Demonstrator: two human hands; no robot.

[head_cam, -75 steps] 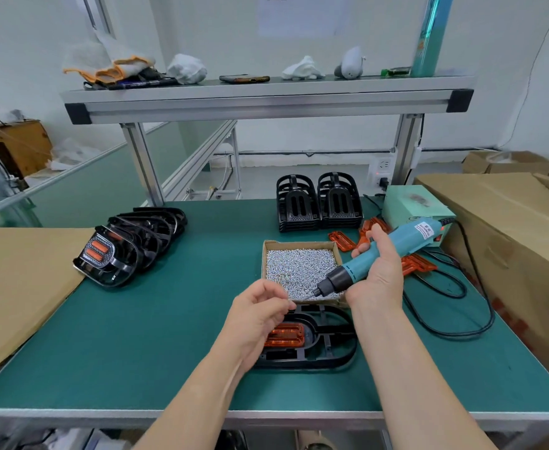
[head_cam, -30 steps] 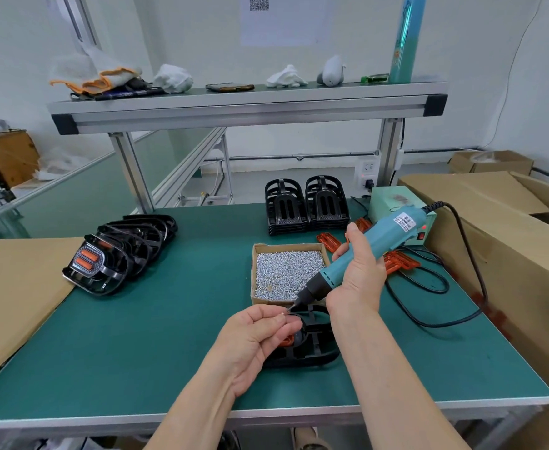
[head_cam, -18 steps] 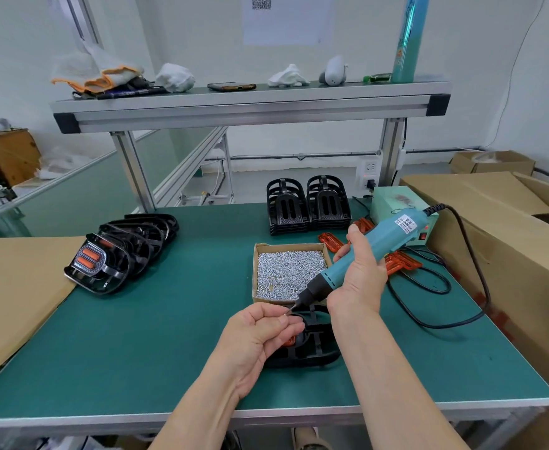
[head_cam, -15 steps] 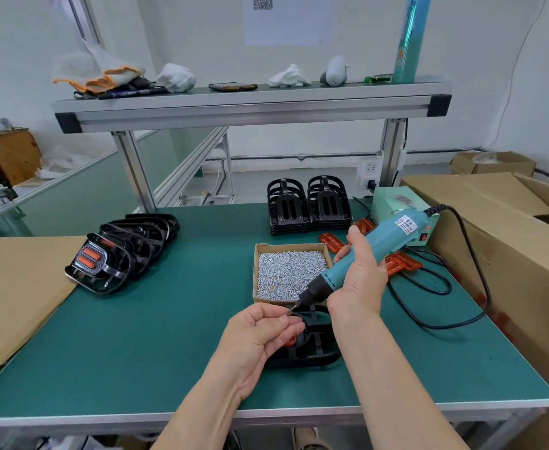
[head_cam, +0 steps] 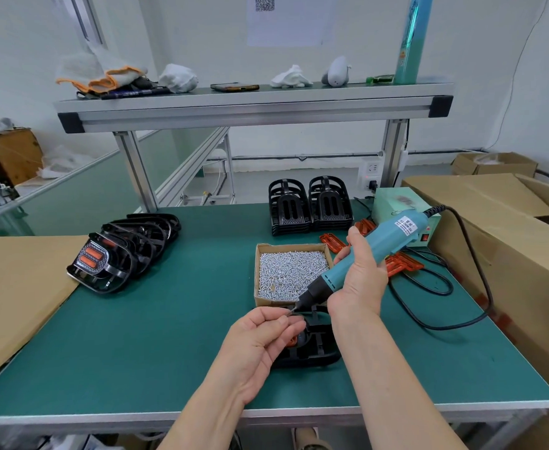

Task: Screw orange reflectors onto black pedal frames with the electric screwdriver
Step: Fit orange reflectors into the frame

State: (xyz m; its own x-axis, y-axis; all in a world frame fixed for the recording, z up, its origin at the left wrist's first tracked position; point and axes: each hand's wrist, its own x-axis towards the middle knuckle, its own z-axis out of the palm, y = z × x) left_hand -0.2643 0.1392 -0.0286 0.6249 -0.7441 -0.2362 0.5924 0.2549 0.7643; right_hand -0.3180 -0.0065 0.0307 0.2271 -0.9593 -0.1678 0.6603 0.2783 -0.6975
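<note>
Inspector: State of the hands?

Operator: My left hand has thumb and fingertips pinched on what I judge to be a screw; it is too small to confirm. My right hand is wrapped round the electric screwdriver, and the bit tip meets that pinch.

Inspector: And the work?

Operator: The black pedal frame lies flat on the tabletop directly under both hands. The left hand is nearer and covers part of it. An orange reflector shows inside the frame, beside my left fingers. The driver's long axis slants from upper right down to lower left. I judge the bit must swing down onto the frame just below.

Inspector: Surroundings?

Operator: The box of screws is just beyond the frame, with loose reflectors to its right. The finished pedals are well apart at far left.
</note>
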